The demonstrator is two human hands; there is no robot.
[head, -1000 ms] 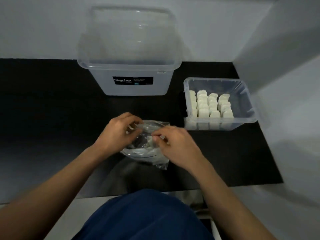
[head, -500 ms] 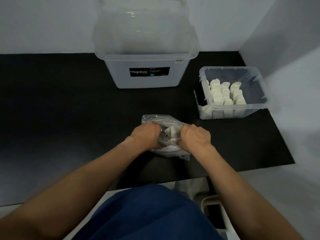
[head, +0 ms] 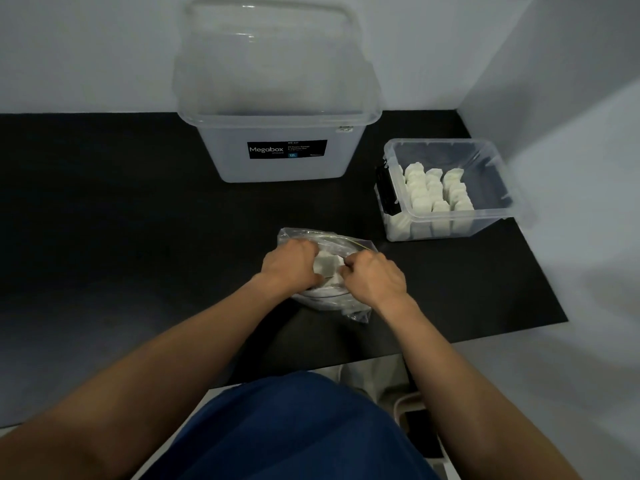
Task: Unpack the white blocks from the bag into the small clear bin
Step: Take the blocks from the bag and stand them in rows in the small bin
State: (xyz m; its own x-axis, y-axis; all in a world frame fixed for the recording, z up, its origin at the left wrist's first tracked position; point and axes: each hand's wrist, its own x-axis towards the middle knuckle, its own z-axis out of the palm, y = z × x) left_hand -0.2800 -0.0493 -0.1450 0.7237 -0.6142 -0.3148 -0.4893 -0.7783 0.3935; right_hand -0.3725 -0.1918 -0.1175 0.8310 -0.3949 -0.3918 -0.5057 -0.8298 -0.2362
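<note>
A clear plastic bag (head: 332,239) lies on the black table (head: 121,237) in front of me, with white blocks (head: 327,266) showing between my hands. My left hand (head: 291,265) grips the bag's left side, fingers curled into it. My right hand (head: 372,277) grips its right side, fingers curled at the opening. The small clear bin (head: 491,174) stands to the right and further back, with several white blocks (head: 438,194) packed upright in rows inside it.
A large clear Megabox tub (head: 277,133) stands at the back centre against the wall. A grey wall (head: 571,168) closes off the right side just past the small bin. The table's near edge runs under my forearms.
The view has shifted slightly. Both hands stay on the bag and have spread its opening a little, so more of the white blocks between them shows.
</note>
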